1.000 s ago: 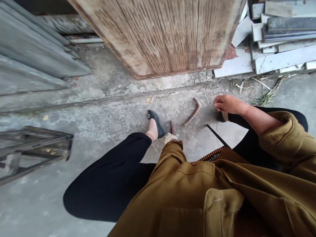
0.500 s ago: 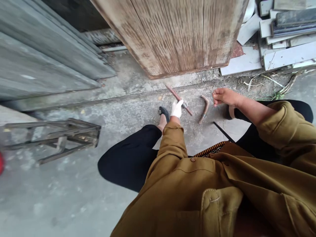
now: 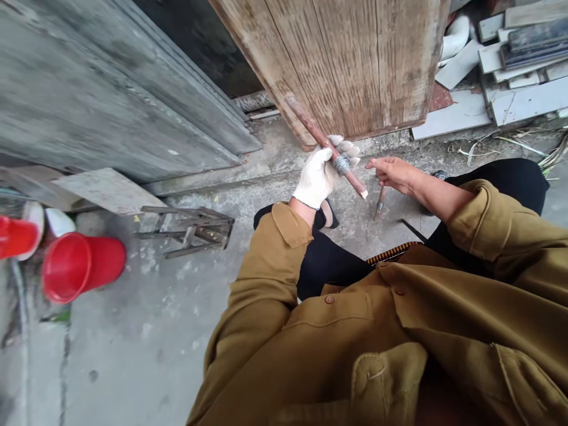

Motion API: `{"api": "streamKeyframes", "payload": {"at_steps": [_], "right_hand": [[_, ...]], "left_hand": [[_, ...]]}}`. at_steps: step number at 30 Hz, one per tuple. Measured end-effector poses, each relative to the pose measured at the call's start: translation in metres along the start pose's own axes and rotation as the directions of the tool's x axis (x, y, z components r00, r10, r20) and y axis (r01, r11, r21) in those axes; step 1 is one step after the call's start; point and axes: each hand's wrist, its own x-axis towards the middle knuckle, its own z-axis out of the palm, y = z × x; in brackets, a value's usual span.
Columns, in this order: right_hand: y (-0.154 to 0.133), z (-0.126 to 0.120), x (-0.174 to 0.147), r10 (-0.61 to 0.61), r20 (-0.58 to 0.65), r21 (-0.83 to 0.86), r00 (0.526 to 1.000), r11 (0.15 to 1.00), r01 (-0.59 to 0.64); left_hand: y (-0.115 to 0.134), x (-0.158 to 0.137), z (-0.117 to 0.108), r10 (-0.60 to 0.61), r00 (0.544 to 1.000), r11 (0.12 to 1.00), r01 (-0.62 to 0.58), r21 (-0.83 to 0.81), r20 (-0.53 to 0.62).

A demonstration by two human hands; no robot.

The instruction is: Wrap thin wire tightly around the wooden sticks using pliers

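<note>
A reddish-brown wooden stick [image 3: 310, 123] slants across the middle of the view, with a coil of grey wire [image 3: 341, 165] wound round it near its lower end. My left hand [image 3: 317, 176], in a white glove, is closed round the stick beside the coil. Bare and just right of the stick's pale cut end, my right hand [image 3: 394, 173] has its fingers drawn together in a pinch; whatever is in them is too small to make out. Below it on the ground lies a bent stick [image 3: 380, 204], its upper part hidden behind that hand.
A weathered wooden board [image 3: 355, 65] stands ahead. Stacked tiles [image 3: 523, 100] and a white pipe [image 3: 456, 36] are at the upper right. Leftward are a small wooden stool [image 3: 195, 231] and a red bucket [image 3: 84, 266]. A dark thin bar [image 3: 413, 230] lies near my legs.
My left hand has raised the wire-wound stick nearer to me. My right hand has shifted close to the stick's lower end and now covers part of the bent stick. The view has swung left.
</note>
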Motion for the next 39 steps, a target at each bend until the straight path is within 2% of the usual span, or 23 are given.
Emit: {"api": "streamKeyframes", "payload": {"at_steps": [4, 8, 11, 16, 23, 26, 32, 35, 39], "right_hand": [[0.001, -0.004, 0.001, -0.114, 0.138, -0.032, 0.984, 0.992, 0.119], [0.002, -0.005, 0.001, -0.098, 0.302, 0.017, 0.948, 0.995, 0.098], [-0.001, -0.001, -0.002, -0.14, 0.27, 0.023, 0.953, 0.99, 0.139], [-0.007, 0.002, -0.005, -0.285, 0.214, -0.151, 0.934, 0.935, 0.32], [-0.007, -0.004, -0.001, -0.297, 0.204, -0.375, 0.933, 0.856, 0.354], [-0.007, -0.008, -0.001, -0.279, 0.254, -0.439, 0.926, 0.82, 0.367], [-0.004, -0.005, -0.002, -0.221, 0.355, -0.355, 0.908, 0.867, 0.35], [-0.001, -0.003, 0.0, -0.226, 0.329, -0.333, 0.917, 0.88, 0.337], [0.004, -0.003, 0.001, -0.188, 0.268, -0.288, 0.945, 0.92, 0.264]], "left_hand": [[-0.006, 0.01, 0.001, -0.001, 0.999, 0.999, 0.003, -0.05, 0.044], [-0.011, 0.018, 0.003, 0.034, 0.998, 0.996, -0.03, -0.084, 0.045], [-0.013, 0.019, 0.001, 0.031, 0.999, 0.995, -0.028, -0.091, 0.036], [-0.02, 0.017, 0.0, -0.033, 0.999, 0.998, 0.034, -0.056, 0.026], [-0.029, 0.029, -0.008, -0.011, 1.0, 0.998, 0.011, -0.064, -0.004], [-0.031, 0.035, -0.011, -0.032, 0.999, 0.998, 0.03, -0.058, -0.027], [-0.029, 0.037, -0.011, -0.046, 0.998, 0.994, 0.04, -0.101, -0.053], [-0.03, 0.042, -0.014, -0.019, 0.995, 0.996, 0.009, -0.094, -0.101], [-0.03, 0.052, -0.025, 0.099, 0.977, 0.989, -0.117, -0.086, -0.188]]}}
